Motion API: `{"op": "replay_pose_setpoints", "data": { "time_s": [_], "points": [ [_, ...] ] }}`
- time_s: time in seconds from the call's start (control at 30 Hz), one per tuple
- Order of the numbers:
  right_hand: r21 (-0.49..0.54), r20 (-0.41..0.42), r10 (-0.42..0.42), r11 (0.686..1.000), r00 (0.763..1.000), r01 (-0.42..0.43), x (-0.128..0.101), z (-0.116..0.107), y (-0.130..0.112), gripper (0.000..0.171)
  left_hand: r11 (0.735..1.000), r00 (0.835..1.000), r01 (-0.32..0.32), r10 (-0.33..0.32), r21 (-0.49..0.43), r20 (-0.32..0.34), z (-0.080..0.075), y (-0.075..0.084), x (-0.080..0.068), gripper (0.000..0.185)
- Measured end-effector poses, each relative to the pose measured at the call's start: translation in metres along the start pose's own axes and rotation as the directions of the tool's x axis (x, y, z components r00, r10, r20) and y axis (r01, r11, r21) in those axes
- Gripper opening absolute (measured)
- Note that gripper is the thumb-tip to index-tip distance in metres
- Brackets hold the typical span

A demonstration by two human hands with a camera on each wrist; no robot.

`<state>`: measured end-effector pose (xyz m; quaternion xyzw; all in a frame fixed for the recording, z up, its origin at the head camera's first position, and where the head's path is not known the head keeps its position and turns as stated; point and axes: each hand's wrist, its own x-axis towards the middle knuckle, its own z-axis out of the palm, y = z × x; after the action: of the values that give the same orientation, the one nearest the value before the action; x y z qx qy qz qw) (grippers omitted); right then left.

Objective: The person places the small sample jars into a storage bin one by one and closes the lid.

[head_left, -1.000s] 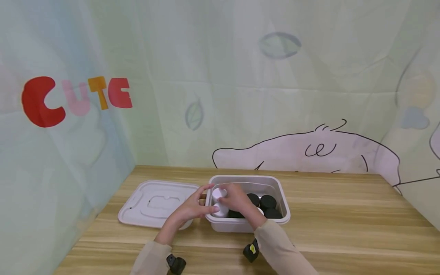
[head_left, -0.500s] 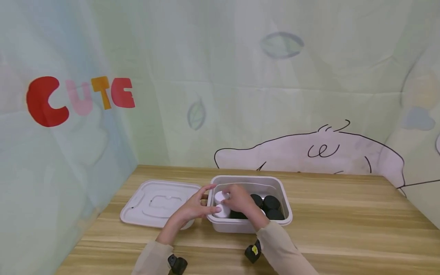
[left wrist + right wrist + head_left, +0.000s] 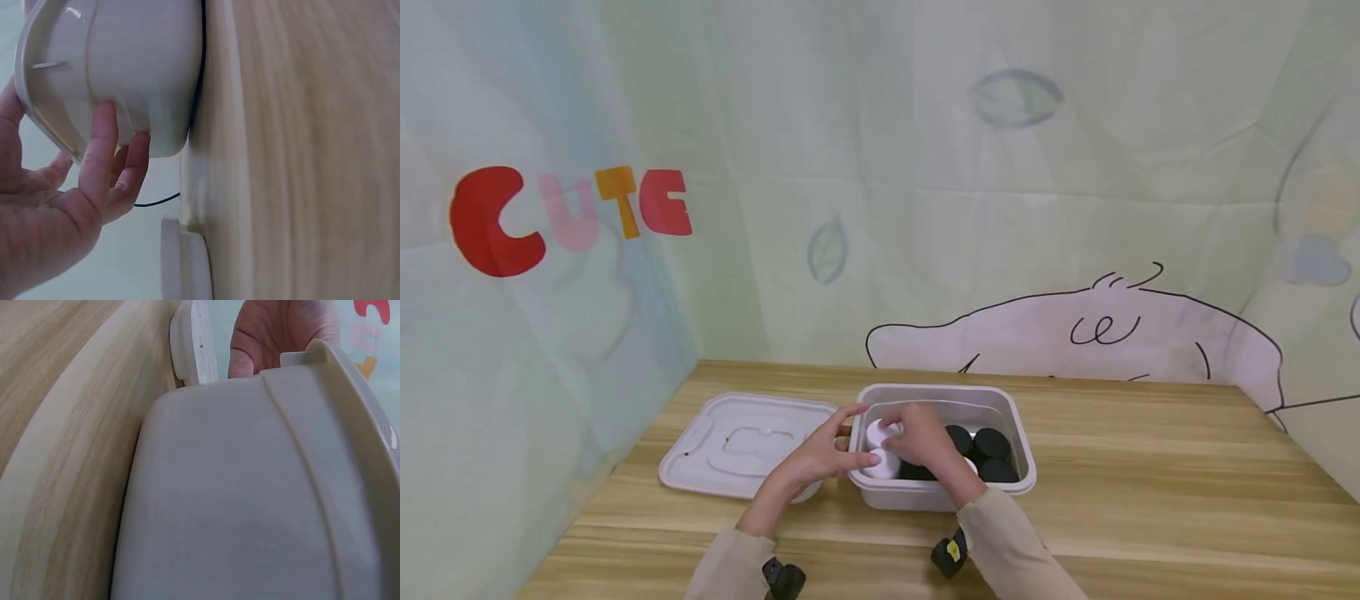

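A staged home-like recording corner: a wooden table point(image 3: 1150, 467) hemmed on three sides by a pastel cartoon backdrop cloth point(image 3: 925, 208) with leaf drawings and colourful letters "CUTE" point(image 3: 568, 217).

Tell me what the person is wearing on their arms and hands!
Both arms wear long, loose beige fabric sleeves: the left sleeve and the right sleeve. A small black device is strapped at each wrist; the right wrist device carries a little yellow mark, while the left wrist device looks plain black. The left hand and right hand are bare, with no gloves.
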<state>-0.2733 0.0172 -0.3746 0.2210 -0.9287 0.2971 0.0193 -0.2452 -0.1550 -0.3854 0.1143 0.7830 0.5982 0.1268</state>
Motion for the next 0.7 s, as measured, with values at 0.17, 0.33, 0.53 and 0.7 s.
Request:
{"op": "replay_pose_setpoints", "data": {
  "time_s": [0.17,0.33,0.53,0.7],
  "points": [
    [0.043,-0.011,0.001,0.999,1.000,-0.001,0.000,-0.003,-0.001,0.026,1.000,1.000,-0.009,0.009,0.021,-0.003,-0.002,0.002,-0.004,0.073],
    [0.153,-0.055,-0.043,0.987,0.998,0.051,-0.001,-0.008,-0.007,0.032,1.000,0.999,-0.018,0.020,0.023,-0.050,-0.014,0.004,-0.014,0.069],
    [0.333,-0.084,-0.066,0.938,0.994,0.091,-0.003,-0.010,-0.027,0.039,0.995,0.989,-0.015,0.028,0.094,-0.144,-0.040,0.005,-0.026,0.063],
    [0.491,-0.109,-0.099,0.860,0.989,0.140,-0.006,-0.003,-0.049,0.044,0.986,0.983,-0.015,0.045,0.167,-0.177,-0.064,0.007,-0.036,0.063]
  ]
}}
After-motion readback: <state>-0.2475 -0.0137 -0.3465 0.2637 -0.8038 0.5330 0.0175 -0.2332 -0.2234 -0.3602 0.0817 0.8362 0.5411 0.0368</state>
